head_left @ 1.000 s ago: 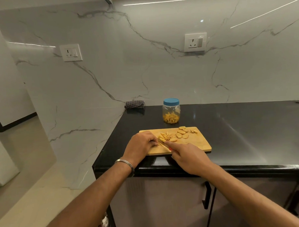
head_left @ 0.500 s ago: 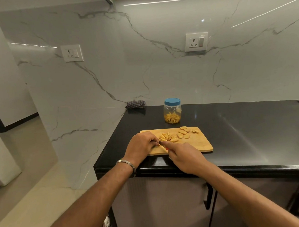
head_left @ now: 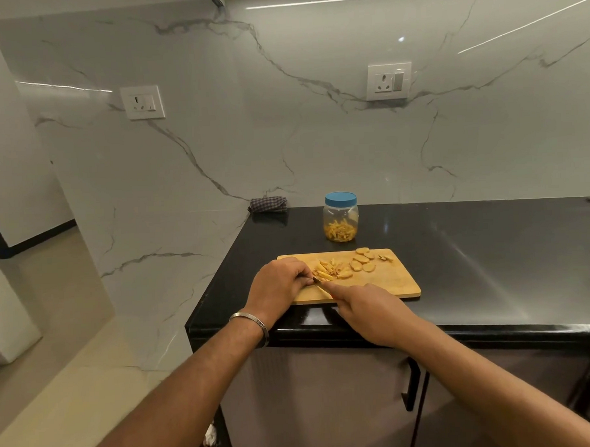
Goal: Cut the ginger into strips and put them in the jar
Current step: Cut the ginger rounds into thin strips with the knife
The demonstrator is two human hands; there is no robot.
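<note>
At frame centre, the left hand [head_left: 278, 285] curls its fingers over ginger [head_left: 310, 279] on the board [head_left: 387, 281], the knife [head_left: 321, 284] gripped by the right hand [head_left: 368, 309] just right.

A: What's the worktop [head_left: 474, 249] made of?

B: Polished black stone by the look of it, glossy enough to throw back streaks of light. The wall [head_left: 283, 139] behind is smooth veined marble or marble-look slab, also shiny.

A: And the cutting board [head_left: 384, 283]?

B: Pale wood, matt, with a fine grain.

A: The jar [head_left: 341, 221]?

B: Clear plastic, probably, though it could be glass from here; the blue lid [head_left: 340, 199] is smooth plastic.

A: Anything else?

B: A checked cloth [head_left: 268, 204] in the corner, soft and dull, and a shiny metal bangle [head_left: 254, 326] at the wrist.
</note>
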